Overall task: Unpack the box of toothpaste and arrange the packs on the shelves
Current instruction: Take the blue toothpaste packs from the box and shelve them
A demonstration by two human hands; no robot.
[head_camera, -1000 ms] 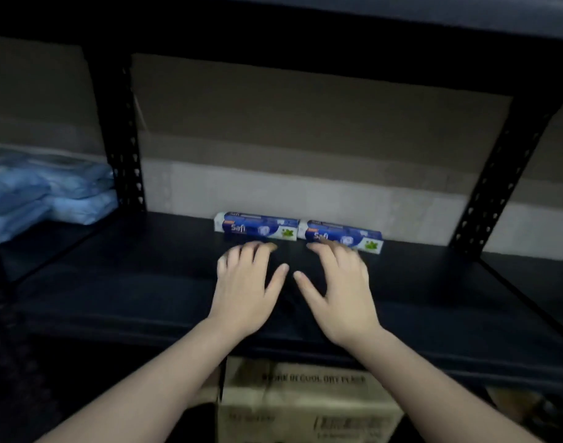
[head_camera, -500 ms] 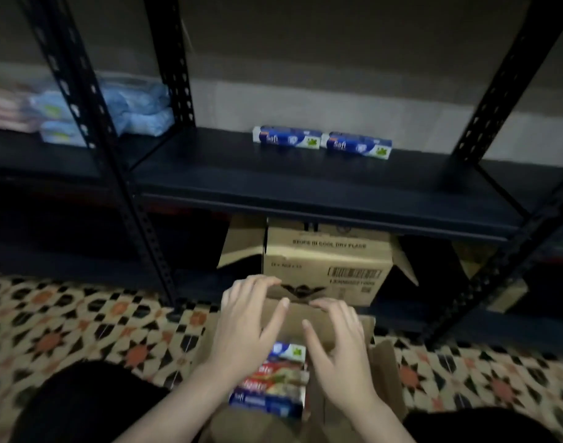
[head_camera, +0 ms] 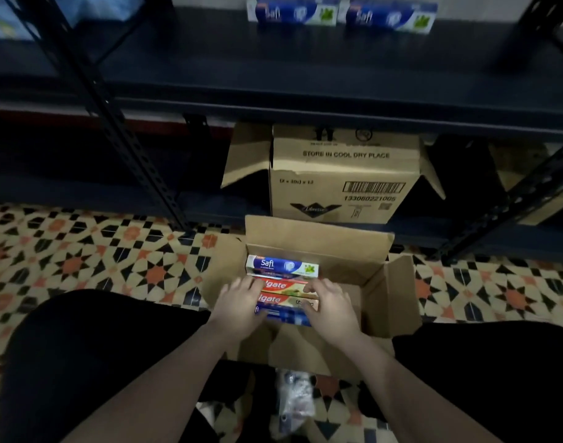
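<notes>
Down in the open brown cardboard box (head_camera: 385, 292), the left hand (head_camera: 241, 306) and right hand (head_camera: 329, 306) are grasping opposite ends of the red toothpaste packs (head_camera: 286, 292), fingers curled.

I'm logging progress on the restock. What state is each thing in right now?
Open cardboard box: flaps up, on the floor, packs inside.
Safi pack in box: lying flat, untouched.
Colgate packs: two stacked side by side, both hands on them.
Left hand: on the packs' left ends.
Right hand: on their right ends.
Safi packs on shelf: two, end to end.
Printed carton: under the shelf, flaps open.
</notes>
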